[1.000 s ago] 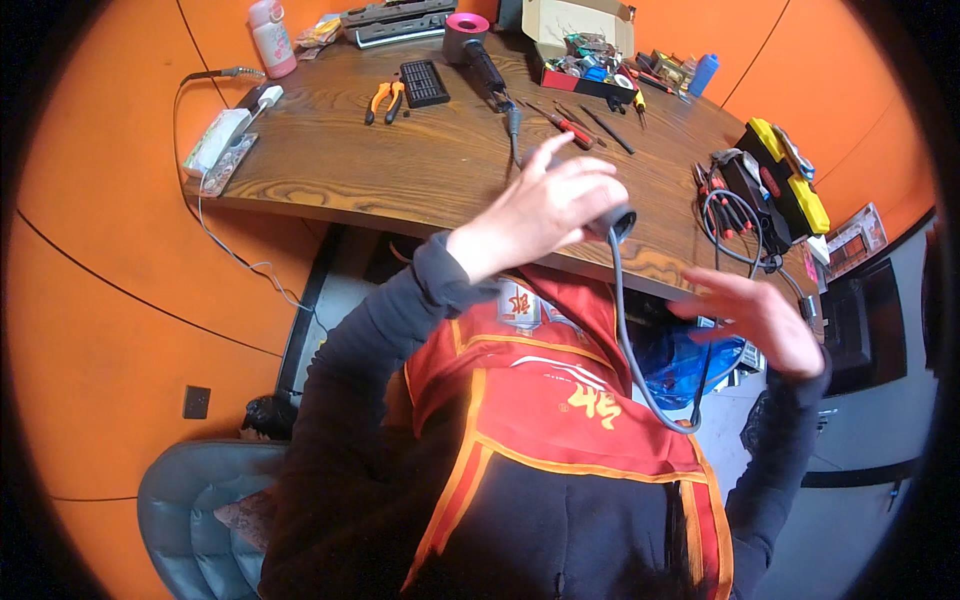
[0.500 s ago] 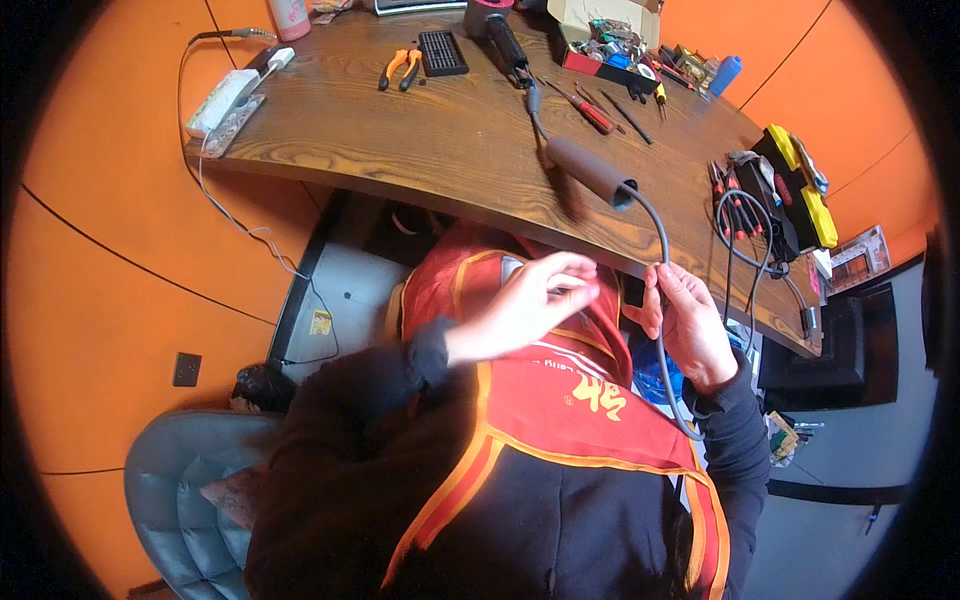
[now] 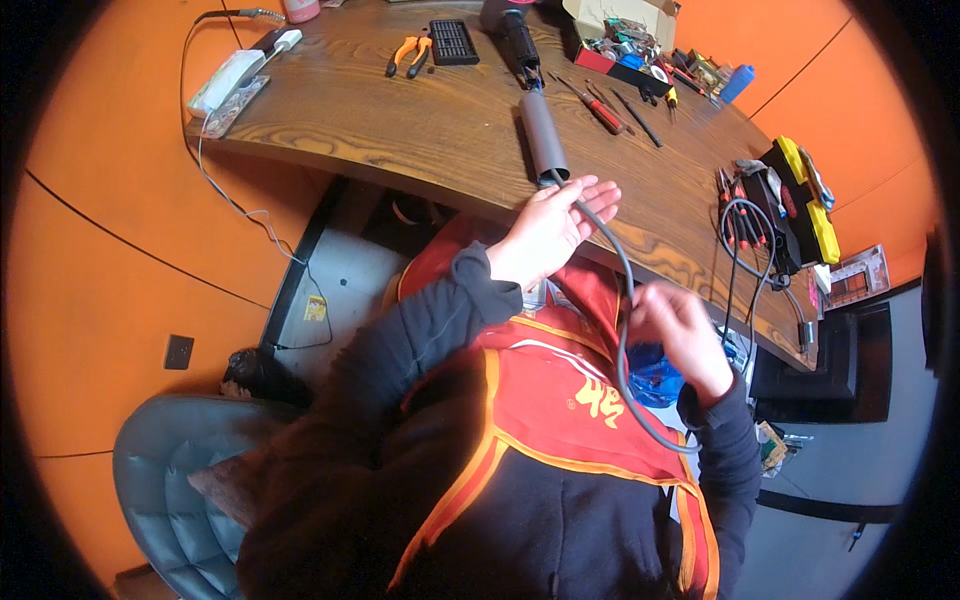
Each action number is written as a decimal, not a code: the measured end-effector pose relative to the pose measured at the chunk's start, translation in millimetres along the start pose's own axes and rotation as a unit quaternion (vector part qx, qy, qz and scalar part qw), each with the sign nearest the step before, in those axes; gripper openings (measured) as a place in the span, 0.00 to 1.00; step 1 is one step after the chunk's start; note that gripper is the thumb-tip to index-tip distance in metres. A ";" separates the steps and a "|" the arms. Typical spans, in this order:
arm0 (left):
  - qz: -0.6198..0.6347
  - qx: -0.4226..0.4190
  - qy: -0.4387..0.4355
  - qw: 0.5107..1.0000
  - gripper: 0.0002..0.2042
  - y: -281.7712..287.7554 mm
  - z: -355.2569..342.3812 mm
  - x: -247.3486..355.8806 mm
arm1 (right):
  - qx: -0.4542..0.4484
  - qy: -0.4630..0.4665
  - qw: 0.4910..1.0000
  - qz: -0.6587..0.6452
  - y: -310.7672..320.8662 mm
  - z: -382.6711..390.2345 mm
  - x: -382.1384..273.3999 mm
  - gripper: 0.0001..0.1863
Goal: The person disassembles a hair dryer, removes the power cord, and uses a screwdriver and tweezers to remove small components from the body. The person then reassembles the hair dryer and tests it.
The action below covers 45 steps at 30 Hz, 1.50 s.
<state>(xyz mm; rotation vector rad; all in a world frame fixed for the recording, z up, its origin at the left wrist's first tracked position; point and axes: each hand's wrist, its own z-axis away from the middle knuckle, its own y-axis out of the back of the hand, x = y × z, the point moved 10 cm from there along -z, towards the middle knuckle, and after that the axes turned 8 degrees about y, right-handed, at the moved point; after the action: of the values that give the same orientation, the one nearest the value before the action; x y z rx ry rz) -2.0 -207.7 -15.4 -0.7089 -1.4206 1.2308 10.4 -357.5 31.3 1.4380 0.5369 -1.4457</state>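
A grey tube (image 3: pixel 543 138) lies at a slant over the table's front part, its far end touching or close to the wire end of a black handle (image 3: pixel 520 45). That handle belongs to a dark, rounded appliance cut off by the top edge. From the tube's near end a grey cable (image 3: pixel 618 250) runs down over my lap. My left hand (image 3: pixel 555 228) is open at this end, fingers stretched, the cable crossing it. Beside the cable, lower right, is my right hand (image 3: pixel 685 335), fingers curled and blurred; whether it grips the cable cannot be made out.
On the wooden table (image 3: pixel 400 140) are orange-handled pliers (image 3: pixel 410 55), a black bit case (image 3: pixel 455 42), a red screwdriver (image 3: pixel 600 110) and a box of parts (image 3: pixel 625 45). A black-and-yellow tool box (image 3: pixel 800 200) stands right, a power strip (image 3: pixel 228 85) left.
The tube has moved left and up against the appliance's handle. My left hand has come up to the tube's near end and opened; my right hand has shifted slightly lower.
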 end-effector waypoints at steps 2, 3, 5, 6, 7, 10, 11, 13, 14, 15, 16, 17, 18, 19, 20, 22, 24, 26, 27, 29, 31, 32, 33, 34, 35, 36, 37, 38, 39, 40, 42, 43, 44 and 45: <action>-0.068 0.032 -0.015 0.997 0.13 6.8 3.2 -2.4 | 0.108 0.132 0.977 0.130 25.9 -20.7 -42.4 0.14; -0.083 0.049 -0.021 0.995 0.11 9.4 3.0 -5.0 | 0.125 0.220 0.951 0.178 23.3 -32.6 -67.7 0.14; -0.101 0.073 -0.022 0.992 0.09 13.9 2.7 -10.8 | 0.129 0.261 0.915 0.278 9.6 -69.5 -88.8 0.19; -0.113 0.083 -0.024 0.990 0.09 15.0 1.8 -12.0 | 0.112 0.247 0.903 0.335 -2.4 -91.8 -89.1 0.22; -0.081 0.079 -0.017 0.993 0.07 16.0 2.1 -15.0 | 0.115 0.215 0.886 0.394 -12.0 -112.7 -85.9 0.25; -0.191 0.104 -0.068 0.974 0.12 17.8 8.4 -1.6 | 0.116 0.200 0.871 0.434 -30.3 -146.4 -80.6 0.29; -0.189 0.097 -0.066 0.975 0.13 17.9 10.0 -1.4 | 0.112 0.189 0.875 0.432 -32.7 -153.6 -77.0 0.29; -0.189 0.075 -0.065 0.977 0.14 16.8 14.7 -1.7 | 0.070 0.180 0.898 0.396 -40.9 -162.2 -69.0 0.28; -0.175 0.062 -0.016 0.982 0.15 18.0 14.5 -12.9 | 0.052 0.167 0.909 0.379 -43.0 -164.6 -64.3 0.28; -0.272 0.055 -0.065 0.959 0.15 12.7 19.3 -4.9 | 0.025 0.152 0.916 0.371 -49.1 -166.5 -58.5 0.28; -0.346 0.047 -0.093 0.932 0.16 7.6 23.0 -3.0 | 0.034 0.158 0.912 0.377 -49.4 -166.5 -59.7 0.28; -0.312 0.024 -0.091 0.946 0.16 5.9 22.2 -4.7 | 0.044 0.170 0.909 0.379 -50.0 -166.0 -62.0 0.28; -0.261 0.024 -0.057 0.963 0.16 10.4 19.3 -11.1 | 0.054 0.183 0.905 0.381 -51.2 -165.4 -64.2 0.28; -0.209 0.011 -0.042 0.977 0.16 10.9 17.4 -14.2 | 0.065 0.183 0.903 0.383 -50.0 -165.3 -64.4 0.27; -0.180 0.028 -0.017 0.983 0.15 16.3 14.9 -18.1 | 0.072 0.176 0.903 0.386 -49.1 -165.9 -62.8 0.27; -0.134 0.029 -0.003 0.991 0.15 17.9 11.8 -19.8 | 0.092 0.170 0.902 0.386 -45.6 -166.3 -61.7 0.26; -0.223 0.038 -0.004 0.974 0.15 16.1 11.0 -17.3 | 0.098 0.181 0.907 0.368 -44.4 -166.6 -62.3 0.27; -0.286 0.050 0.000 0.957 0.15 14.3 13.0 -17.9 | 0.110 0.201 0.911 0.342 -42.0 -166.0 -65.1 0.28; -0.292 0.050 -0.020 0.955 0.13 10.9 15.4 -15.1 | 0.106 0.193 0.915 0.337 -41.5 -168.0 -63.7 0.28; -0.305 0.056 -0.059 0.949 0.10 4.4 20.9 -11.4 | 0.094 0.174 0.925 0.325 -41.2 -172.9 -61.5 0.29; -0.312 0.056 -0.086 0.944 0.10 -1.4 26.1 -11.0 | 0.088 0.182 0.931 0.303 -42.3 -175.2 -64.5 0.30; -0.316 0.059 -0.100 0.942 0.10 -3.2 27.9 -10.2 | 0.088 0.171 0.935 0.298 -41.3 -176.3 -63.1 0.30; -0.336 0.075 -0.087 0.935 0.09 -0.4 27.5 -12.8 | 0.084 0.166 0.944 0.273 -40.4 -177.2 -62.2 0.31; -0.344 0.055 -0.084 0.934 0.08 -3.5 25.8 -14.3 | 0.081 0.145 0.953 0.254 -37.9 -178.5 -58.2 0.31; -0.351 0.034 -0.081 0.932 0.08 -5.7 24.0 -15.9 | 0.078 0.124 0.961 0.235 -36.2 -179.9 -53.5 0.32; -0.353 0.016 -0.078 0.932 0.07 -6.9 22.0 -17.5 | 0.082 0.123 0.961 0.235 -34.6 -180.8 -53.0 0.32; -0.369 0.014 -0.068 0.927 0.08 -4.7 19.5 -19.7 | 0.085 0.121 0.961 0.235 -33.0 -182.4 -52.2 0.32; -0.380 0.013 -0.058 0.923 0.10 -1.8 17.4 -22.3 | 0.089 0.120 0.960 0.236 -31.6 -184.4 -51.2 0.32; -0.391 0.013 -0.047 0.919 0.12 1.0 15.0 -25.1 | 0.098 0.135 0.953 0.253 -30.3 -186.2 -53.8 0.32; -0.398 0.012 -0.069 0.915 0.09 1.0 14.6 -22.8 | 0.108 0.150 0.945 0.271 -29.9 -188.2 -56.3 0.31; -0.412 0.009 -0.113 0.904 0.06 -0.1 14.6 -18.1 | 0.122 0.172 0.933 0.292 -28.7 -191.6 -60.1 0.31; -0.438 0.010 -0.132 0.889 0.06 -1.3 15.1 -16.0 | 0.126 0.179 0.930 0.296 -28.3 -192.9 -61.5 0.31; -0.464 0.012 -0.151 0.873 0.06 -2.9 15.4 -12.7 | 0.133 0.164 0.932 0.296 -25.6 -194.1 -58.8 0.31; -0.489 0.026 -0.153 0.858 0.07 -1.0 15.1 -11.0 | 0.123 0.156 0.947 0.251 -25.5 -195.7 -55.9 0.31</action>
<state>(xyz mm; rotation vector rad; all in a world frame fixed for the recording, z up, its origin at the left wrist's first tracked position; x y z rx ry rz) -13.4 -222.4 -16.5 0.2961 -1.6643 0.5549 73.5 -162.4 36.0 1.8574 0.1552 -0.9051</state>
